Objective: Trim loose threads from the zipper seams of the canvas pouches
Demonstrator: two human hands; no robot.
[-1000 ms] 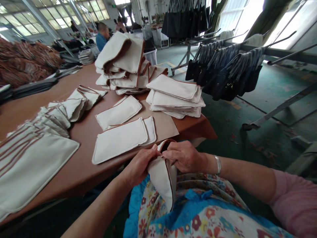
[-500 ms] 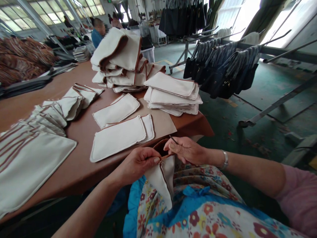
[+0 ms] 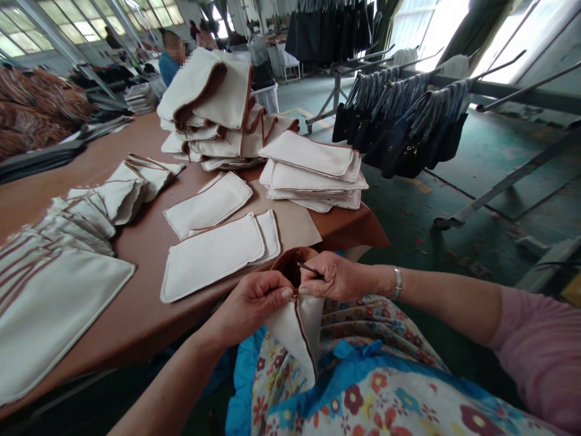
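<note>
The white pouch point(image 3: 285, 333) is hanging between your two hands, its brown-edged seam running from your fingertips down toward your lap and drifting a little to the right. Its brown upper part is opening above the fingers, on the side toward the desk point(image 3: 145, 254). Your left hand point(image 3: 247, 306) is pinching the top of the seam from the left, thumb and forefinger together on it, and lying slightly nearer the seam than your right hand point(image 3: 338, 277). The right fingers are closing together around a thin dark tool point(image 3: 311, 269) (its tip is pointing left, over the brown opening), with the thumb resting beside the seam.

Below, your flowered apron point(image 3: 363, 393) is spreading under the pouch. Beyond, the desk is carrying loose white pieces point(image 3: 213, 254) near its edge, a low stack point(image 3: 313, 172) behind them, a taller heap point(image 3: 222, 115) farther back and a fanned row point(image 3: 68, 303) at the left. Out in the room, dark bags point(image 3: 403, 136) are hanging on a rack at the right, and a person in blue point(image 3: 169, 66) is showing behind the heap.
</note>
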